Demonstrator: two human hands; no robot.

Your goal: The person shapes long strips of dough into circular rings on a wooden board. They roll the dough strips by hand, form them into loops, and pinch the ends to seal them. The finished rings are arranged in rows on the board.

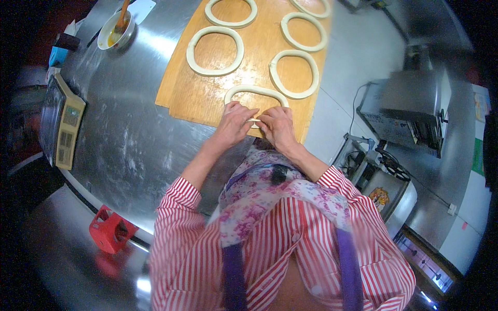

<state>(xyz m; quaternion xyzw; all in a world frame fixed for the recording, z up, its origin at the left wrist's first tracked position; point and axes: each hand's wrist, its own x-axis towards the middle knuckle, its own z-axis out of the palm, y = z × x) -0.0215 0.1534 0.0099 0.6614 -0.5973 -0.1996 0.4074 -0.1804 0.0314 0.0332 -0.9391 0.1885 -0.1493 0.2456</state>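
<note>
At the near edge of a wooden board point(199, 101), a pale dough ring point(254, 89) lies stretched into a wide oval. My left hand point(236, 122) and my right hand point(278, 124) meet at its near side. Thumbs and fingertips of both hands pinch the dough there, nearly touching each other; a short bit of dough shows between them. The fingers partly hide the ring's left and right ends. Farther up the board lie several more dough rings, among them a round one point(190, 58) on the left and another point(315, 78) on the right, all apart from my hands.
The board rests on a steel table point(119, 140) smeared with flour. A white bowl point(117, 45) with yellow liquid and a brush point(122, 20) stands far left. Left are a beige boxy device point(66, 137) and a red stool point(104, 233); metal equipment point(415, 98) stands right.
</note>
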